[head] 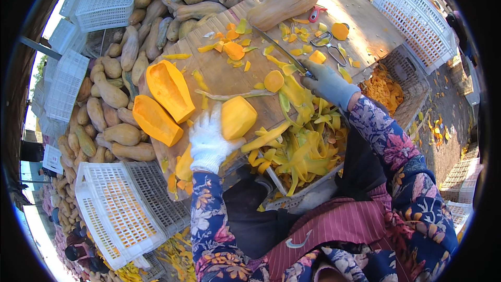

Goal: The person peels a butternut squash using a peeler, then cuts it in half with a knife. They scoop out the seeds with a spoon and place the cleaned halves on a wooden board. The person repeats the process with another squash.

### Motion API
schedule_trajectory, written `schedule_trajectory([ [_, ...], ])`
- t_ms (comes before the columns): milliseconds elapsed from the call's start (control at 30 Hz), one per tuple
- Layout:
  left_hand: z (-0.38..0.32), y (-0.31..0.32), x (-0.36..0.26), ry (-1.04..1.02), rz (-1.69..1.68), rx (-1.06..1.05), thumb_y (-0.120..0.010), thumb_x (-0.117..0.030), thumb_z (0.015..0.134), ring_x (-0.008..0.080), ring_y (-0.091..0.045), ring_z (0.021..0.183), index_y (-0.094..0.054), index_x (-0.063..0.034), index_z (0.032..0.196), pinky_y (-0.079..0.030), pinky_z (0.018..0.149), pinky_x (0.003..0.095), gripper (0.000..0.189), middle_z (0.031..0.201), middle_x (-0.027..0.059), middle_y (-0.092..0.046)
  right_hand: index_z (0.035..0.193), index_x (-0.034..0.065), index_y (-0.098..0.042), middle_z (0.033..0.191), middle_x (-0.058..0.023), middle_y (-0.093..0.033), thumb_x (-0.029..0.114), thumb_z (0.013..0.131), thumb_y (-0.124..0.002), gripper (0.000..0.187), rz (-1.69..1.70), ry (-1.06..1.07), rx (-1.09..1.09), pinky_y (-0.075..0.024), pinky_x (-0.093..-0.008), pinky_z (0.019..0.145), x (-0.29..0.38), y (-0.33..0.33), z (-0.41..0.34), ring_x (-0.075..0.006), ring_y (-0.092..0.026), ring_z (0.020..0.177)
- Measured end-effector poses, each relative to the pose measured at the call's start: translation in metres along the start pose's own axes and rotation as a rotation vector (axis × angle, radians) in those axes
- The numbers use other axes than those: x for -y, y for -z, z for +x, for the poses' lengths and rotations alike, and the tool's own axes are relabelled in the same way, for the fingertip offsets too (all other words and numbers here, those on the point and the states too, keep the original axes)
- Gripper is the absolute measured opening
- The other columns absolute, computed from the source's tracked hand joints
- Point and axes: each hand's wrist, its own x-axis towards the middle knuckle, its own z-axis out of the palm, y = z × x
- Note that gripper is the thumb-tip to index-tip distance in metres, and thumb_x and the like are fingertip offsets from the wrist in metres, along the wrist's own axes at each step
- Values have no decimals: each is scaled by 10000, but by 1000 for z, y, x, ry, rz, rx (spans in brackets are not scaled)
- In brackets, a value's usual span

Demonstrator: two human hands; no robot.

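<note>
My right hand [328, 82], in a grey-blue glove, grips a long knife [280, 49] by its handle. The blade slants up and left over the wooden board [223, 70], its tip near a large unpeeled squash [287, 0]. My left hand [211, 139], in a white knit glove, cups a peeled squash chunk [238, 116], with forefinger along its left side and thumb at its near end. Left of that hand lie two hollowed orange squash halves [170, 90] [156, 121]. A cut round end [274, 81] and a dry stem strip [238, 94] lie beyond the chunk.
A Y-shaped peeler [330, 47] and a red-handled tool [316, 14] lie among scraps. Peelings [309, 152] fill a crate before my lap; another crate [411, 80] holds orange pulp. Unpeeled squash [117, 133] are heaped left, beside white plastic crates [121, 207]. A person [80, 250] is at lower left.
</note>
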Motion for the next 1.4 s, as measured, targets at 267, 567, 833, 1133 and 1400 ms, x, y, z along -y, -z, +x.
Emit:
schedule_trajectory([
  [267,-29,-12,-39,-392,-57,-575,-874,-367,729,445,-510,1329,-490,-44,1434,-391,1131,585,866,1390,213,-562,1324,-2,-571,1143,-290,-689,247,898,-600,494,-79,-397,-28,-535,-452,915,-76,46,-15,-429,-681,1050],
  [567,106,-114,-150,-17,-623,-289,-722,-350,901,457,-464,1343,-517,-8,1423,-373,1137,530,657,1398,262,-563,1487,13,-477,1119,-246,-703,260,938,-590,613,0,-238,359,-552,-392,893,-51,30,-41,-323,-706,995],
  [833,-31,-110,-142,-276,-605,-159,-795,-327,801,417,-564,1269,-576,-30,1390,-394,1143,504,695,1361,240,-607,1325,17,-571,772,-96,-648,170,950,-595,406,280,-358,501,-527,-314,604,-22,24,-153,-170,-634,629],
  [1133,-124,-53,-61,573,-730,-923,-855,-134,783,398,-473,1391,-442,-39,1522,-382,1171,460,852,1503,259,-475,1391,5,-542,728,-109,-616,167,945,-595,478,230,-46,405,-506,-341,613,15,-14,-71,-173,-612,634],
  [1400,-91,-7,99,297,-133,-17,-889,-390,648,353,-547,1324,-490,-67,1486,-451,1115,431,983,1414,221,-570,1248,-19,-596,737,-32,-576,164,966,-598,336,591,-80,204,-448,-298,557,38,-103,-47,-108,-535,609],
])
